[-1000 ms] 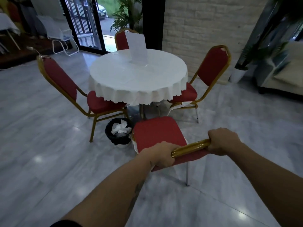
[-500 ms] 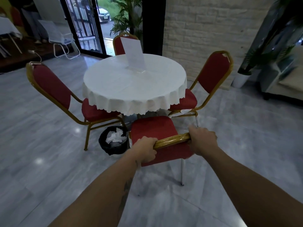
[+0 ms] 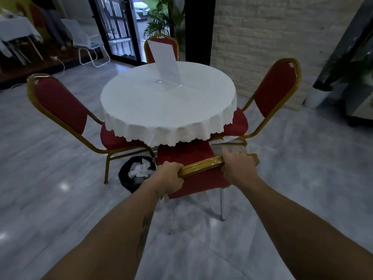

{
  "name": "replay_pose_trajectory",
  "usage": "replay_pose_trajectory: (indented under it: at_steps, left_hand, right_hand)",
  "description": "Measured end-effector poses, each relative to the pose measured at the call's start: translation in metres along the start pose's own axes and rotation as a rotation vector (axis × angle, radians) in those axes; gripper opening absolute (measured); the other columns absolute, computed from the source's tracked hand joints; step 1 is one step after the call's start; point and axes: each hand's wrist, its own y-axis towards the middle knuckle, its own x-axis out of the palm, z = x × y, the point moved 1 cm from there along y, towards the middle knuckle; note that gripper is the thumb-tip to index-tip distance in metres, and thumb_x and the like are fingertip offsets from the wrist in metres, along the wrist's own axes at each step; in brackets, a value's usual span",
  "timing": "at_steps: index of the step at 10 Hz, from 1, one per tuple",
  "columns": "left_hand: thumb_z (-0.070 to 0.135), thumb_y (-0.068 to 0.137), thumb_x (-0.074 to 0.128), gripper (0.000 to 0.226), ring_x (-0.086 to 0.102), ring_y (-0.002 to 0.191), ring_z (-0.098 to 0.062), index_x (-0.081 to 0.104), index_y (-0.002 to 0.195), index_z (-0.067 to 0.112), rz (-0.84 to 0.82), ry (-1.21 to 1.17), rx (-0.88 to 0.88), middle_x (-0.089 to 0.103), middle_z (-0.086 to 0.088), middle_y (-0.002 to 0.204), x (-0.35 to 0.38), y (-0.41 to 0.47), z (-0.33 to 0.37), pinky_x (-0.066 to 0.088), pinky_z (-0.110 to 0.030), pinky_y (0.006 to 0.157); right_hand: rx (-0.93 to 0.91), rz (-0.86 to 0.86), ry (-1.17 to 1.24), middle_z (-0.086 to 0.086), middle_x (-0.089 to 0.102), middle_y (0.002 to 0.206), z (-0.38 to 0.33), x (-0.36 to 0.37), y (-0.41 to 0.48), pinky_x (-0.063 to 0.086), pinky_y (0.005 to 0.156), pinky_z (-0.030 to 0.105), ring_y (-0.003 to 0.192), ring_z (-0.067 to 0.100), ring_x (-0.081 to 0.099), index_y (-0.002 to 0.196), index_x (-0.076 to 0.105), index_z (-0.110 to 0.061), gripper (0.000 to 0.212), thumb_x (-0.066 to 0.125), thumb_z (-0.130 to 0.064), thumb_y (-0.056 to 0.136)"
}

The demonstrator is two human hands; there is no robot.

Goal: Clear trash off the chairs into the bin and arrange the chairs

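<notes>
Gripping near chair point(image 3: 187, 154) top rail | left hand point(image 3: 169, 179), right hand point(image 3: 237, 167) closed on it | seat under table point(image 3: 167, 104)

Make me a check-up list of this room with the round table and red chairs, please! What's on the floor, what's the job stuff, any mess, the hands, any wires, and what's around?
Surface: grey tiled floor, shiny, no loose litter seen.
Job's things: near chair, seat front under the tablecloth edge; left chair, right chair and far chair set around the round table; black bin beside the near chair, holding white crumpled paper.
Clutter: nothing seen on the visible chair seats.
Grippers: left hand and right hand both grip the near chair's gold top rail.
Cables: white cable on the floor, far left.
Surroundings: white card stand on the table, brick wall, glass door, potted plant.
</notes>
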Motion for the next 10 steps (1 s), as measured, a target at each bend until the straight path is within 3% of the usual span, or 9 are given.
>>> replay_pose_trajectory:
  at_steps: [2,5,7,8,9,10]
  left_hand:
    - [0.020,0.090,0.058,0.014,0.065,0.082,-0.023,0.061,0.103,0.023,0.034,-0.043,-0.047,0.064,-0.004,0.089,-0.001,0.017,-0.002,0.057,-0.037,0.072]
    - [0.019,0.091,0.059,0.010,0.061,0.076,-0.021,0.053,0.096,0.026,0.053,-0.038,-0.034,0.057,-0.001,0.081,-0.004,0.026,-0.013,0.052,-0.034,0.066]
    - [0.024,0.092,0.060,0.015,0.060,0.078,-0.016,0.057,0.107,0.023,0.016,-0.051,-0.014,0.058,0.002,0.085,-0.004,0.022,-0.012,0.050,-0.030,0.064]
    - [0.024,0.093,0.059,0.017,0.062,0.076,-0.014,0.059,0.111,0.026,0.027,-0.157,0.010,0.061,0.003,0.086,-0.006,0.017,-0.015,0.046,-0.025,0.060]
    - [0.028,0.093,0.061,0.022,0.066,0.085,-0.014,0.063,0.115,0.027,0.025,-0.238,0.025,0.067,0.002,0.099,-0.017,0.011,-0.020,0.057,-0.030,0.072]
    - [0.033,0.094,0.060,0.031,0.065,0.097,-0.013,0.065,0.123,0.023,0.034,-0.262,0.064,0.068,0.002,0.113,-0.042,0.010,-0.023,0.055,-0.030,0.087]
  right_hand:
    - [0.005,-0.043,0.007,0.011,0.063,0.111,0.003,0.002,0.025,0.054,0.081,0.047,0.105,0.035,0.059,0.119,0.043,-0.017,0.048,0.070,-0.028,0.081]
    - [0.024,-0.004,-0.019,0.010,0.062,0.107,-0.006,0.006,0.034,0.054,0.081,0.048,0.102,0.034,0.060,0.113,0.043,-0.017,0.051,0.075,-0.026,0.075]
    - [0.067,-0.079,0.125,0.007,0.059,0.114,-0.002,0.001,0.028,0.050,0.090,0.051,0.111,0.032,0.053,0.116,0.043,-0.019,0.050,0.070,-0.032,0.076]
    - [0.063,-0.115,0.252,0.003,0.055,0.113,0.004,-0.010,0.022,0.048,0.092,0.045,0.110,0.026,0.051,0.104,0.045,-0.023,0.039,0.068,-0.037,0.077]
    - [0.094,-0.171,0.349,-0.001,0.057,0.109,0.008,-0.025,0.016,0.051,0.089,0.041,0.101,0.021,0.055,0.100,0.050,-0.024,0.033,0.070,-0.039,0.078]
    - [0.162,-0.129,0.474,-0.001,0.060,0.120,0.000,-0.043,0.011,0.053,0.092,0.047,0.107,0.023,0.059,0.119,0.057,-0.024,0.048,0.067,-0.044,0.077]
